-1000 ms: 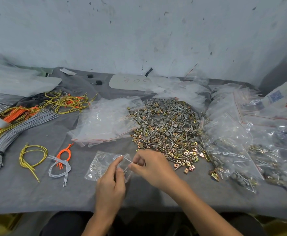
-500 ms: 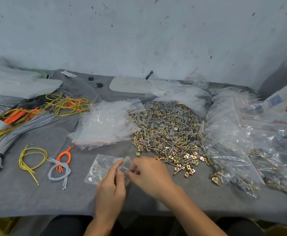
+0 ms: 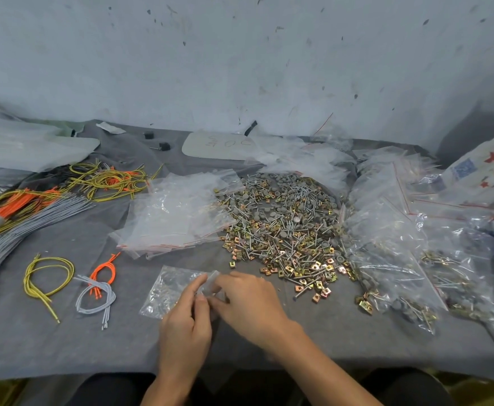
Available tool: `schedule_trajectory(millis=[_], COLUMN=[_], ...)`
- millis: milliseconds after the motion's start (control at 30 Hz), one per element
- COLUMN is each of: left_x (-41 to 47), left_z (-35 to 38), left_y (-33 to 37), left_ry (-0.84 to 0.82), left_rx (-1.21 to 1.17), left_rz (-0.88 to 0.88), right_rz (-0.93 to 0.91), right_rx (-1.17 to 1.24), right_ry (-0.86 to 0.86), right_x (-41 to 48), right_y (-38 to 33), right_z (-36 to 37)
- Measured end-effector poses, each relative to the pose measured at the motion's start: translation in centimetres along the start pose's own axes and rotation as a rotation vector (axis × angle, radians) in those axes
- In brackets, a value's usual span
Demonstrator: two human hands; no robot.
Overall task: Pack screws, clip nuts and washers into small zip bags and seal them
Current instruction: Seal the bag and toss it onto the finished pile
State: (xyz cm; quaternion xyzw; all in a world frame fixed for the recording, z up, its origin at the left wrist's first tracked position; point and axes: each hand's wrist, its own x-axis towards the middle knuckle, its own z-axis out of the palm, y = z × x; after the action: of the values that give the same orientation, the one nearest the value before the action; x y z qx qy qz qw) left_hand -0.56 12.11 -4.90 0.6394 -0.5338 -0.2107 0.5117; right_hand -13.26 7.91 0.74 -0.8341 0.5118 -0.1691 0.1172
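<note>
1. At far left on the grey-covered tabletop [image 3: 64,347], a bundle of grey wires [image 3: 20,230] is seen. A yellow wire loop [image 3: 47,276] and an orange-and-grey wire loop [image 3: 96,291] lie near it.
2. A stack of empty zip bags [image 3: 175,218] is laid left of centre, behind the hands.
3. A small zip bag [image 3: 169,288] is lying flat on the tabletop at front centre. Small hardware can be made out inside, but which parts cannot be told.
4. The bag's right-hand edge, likely its mouth, is pinched by the left hand [image 3: 185,326], the grip pressed together on the film.
5. The same edge is pinched by the right hand [image 3: 248,300], with fingers curled and fingertips partly hidden.
6. The bag is judged thin, limp and slippery, and light apart from its contents. It is best taken at the stiffer zip strip, so that sharp screws are not pressed through the film.
7. A loose pile of screws, clip nuts and washers [image 3: 283,230] is spread just right of the hands.
8. Filled zip bags [image 3: 401,259] are heaped at far right.
</note>
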Motion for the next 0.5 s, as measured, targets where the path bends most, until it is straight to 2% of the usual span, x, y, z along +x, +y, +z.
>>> schedule_trajectory(millis=[267, 500], left_x=[0.0, 0.1], left_z=[0.0, 0.0], left_y=[-0.2, -0.4], left_ry=[0.015, 0.007], left_rx=[0.016, 0.006], left_rz=[0.022, 0.0], right_rz=[-0.01, 0.001], right_rx=[0.048, 0.12], right_ry=[-0.002, 0.066], right_x=[-0.3, 0.0], right_y=[-0.1, 0.9], right_z=[0.1, 0.7])
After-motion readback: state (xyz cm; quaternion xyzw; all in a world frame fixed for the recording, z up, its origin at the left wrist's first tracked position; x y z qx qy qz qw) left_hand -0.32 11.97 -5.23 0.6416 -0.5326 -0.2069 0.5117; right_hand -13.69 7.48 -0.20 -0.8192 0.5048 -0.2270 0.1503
